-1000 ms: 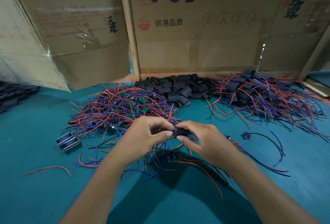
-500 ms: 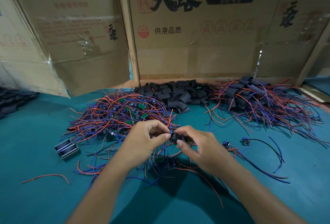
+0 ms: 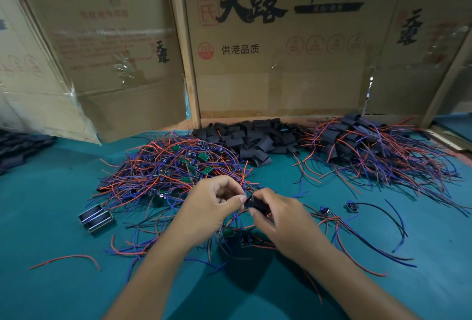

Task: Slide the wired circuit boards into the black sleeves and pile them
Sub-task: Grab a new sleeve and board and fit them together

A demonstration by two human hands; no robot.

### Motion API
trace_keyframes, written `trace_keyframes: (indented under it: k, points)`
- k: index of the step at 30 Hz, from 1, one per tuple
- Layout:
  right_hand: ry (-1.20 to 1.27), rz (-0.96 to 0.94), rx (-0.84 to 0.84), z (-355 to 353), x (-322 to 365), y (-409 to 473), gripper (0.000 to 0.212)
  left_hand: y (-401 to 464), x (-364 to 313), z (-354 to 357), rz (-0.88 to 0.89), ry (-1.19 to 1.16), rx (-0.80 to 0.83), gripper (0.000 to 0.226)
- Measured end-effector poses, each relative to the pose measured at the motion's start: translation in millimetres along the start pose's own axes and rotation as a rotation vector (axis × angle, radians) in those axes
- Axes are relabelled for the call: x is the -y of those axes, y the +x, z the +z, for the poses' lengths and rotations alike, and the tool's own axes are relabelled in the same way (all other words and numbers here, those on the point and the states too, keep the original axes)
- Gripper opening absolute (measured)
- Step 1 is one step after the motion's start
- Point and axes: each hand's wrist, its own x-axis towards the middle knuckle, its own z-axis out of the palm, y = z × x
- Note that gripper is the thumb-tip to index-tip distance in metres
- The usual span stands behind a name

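The black sleeve [image 3: 256, 204] sits just above the desk [image 3: 51, 217], pinched in the right hand [image 3: 274, 220] between thumb and forefinger, its open end turned toward the left hand [image 3: 212, 207]. That left hand's grip is curled tight at the sleeve's mouth, apparently pinching a circuit board to feed it in, though the board itself is hidden behind the fingertips, so I cannot tell how far in it is.

The likeliest trouble, I'd judge, is the board catching on the sleeve's lip and the soft tube buckling, or the trailing wires [image 3: 237, 220] snagging in the loose tangle under the hands and dragging the board back out. A neighbouring board [image 3: 246, 239] lies just below the wrists and could get pulled along.

Further out, the unsleeved boards [image 3: 176, 166] lie heaped to the left, the empty sleeves [image 3: 255, 138] at the back, and the finished pile [image 3: 370, 148] to the right.
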Motion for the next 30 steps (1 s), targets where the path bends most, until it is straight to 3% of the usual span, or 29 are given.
trace_keyframes:
  k: [4, 8, 11, 14, 16, 19, 21, 24, 30]
  points:
    - [-0.002, 0.039, -0.062, -10.5, -3.4, 2.8, 0.014, 2.8, 3.5, -1.6, 0.030, 0.053, -0.192, 0.008]
    - [-0.128, 0.049, -0.142, -37.4, -19.5, 22.8, 0.013, 3.7, 11.9, -9.3, 0.133, 0.565, -0.444, 0.007]
    - [-0.352, 0.025, -0.156, -71.8, -43.6, 52.5, 0.015, 5.1, 16.1, -8.8, 0.261, 0.699, -0.441, 0.012]
    - [-0.583, 0.071, -0.206, -119.2, -80.6, 90.2, 0.017, 5.4, 20.1, -7.4, 0.261, 0.746, -0.366, 0.010]
    - [-0.714, 0.204, -0.214, -150.9, -108.9, 117.1, 0.025, 6.6, 24.3, -7.0, 0.239, 0.794, -0.320, 0.018]
    - [-0.933, 0.505, -0.184, -159.3, -132.5, 145.3, 0.054, 8.8, 29.0, -6.7, 0.204, 0.832, -0.291, 0.026]
    - [-0.887, 0.464, -0.100, -126.2, -129.5, 154.2, 0.049, 9.3, 31.8, -5.5, 0.180, 0.857, -0.249, 0.027]
    - [-0.625, 0.310, 0.175, -47.6, -112.1, 164.6, 0.034, 11.1, 36.4, -5.6, 0.143, 0.912, -0.202, 0.029]
    - [-0.448, 0.482, 0.319, 18.2, -107.9, 186.1, 0.042, 11.4, 43.9, -11.6, 0.080, 0.947, -0.174, 0.029]
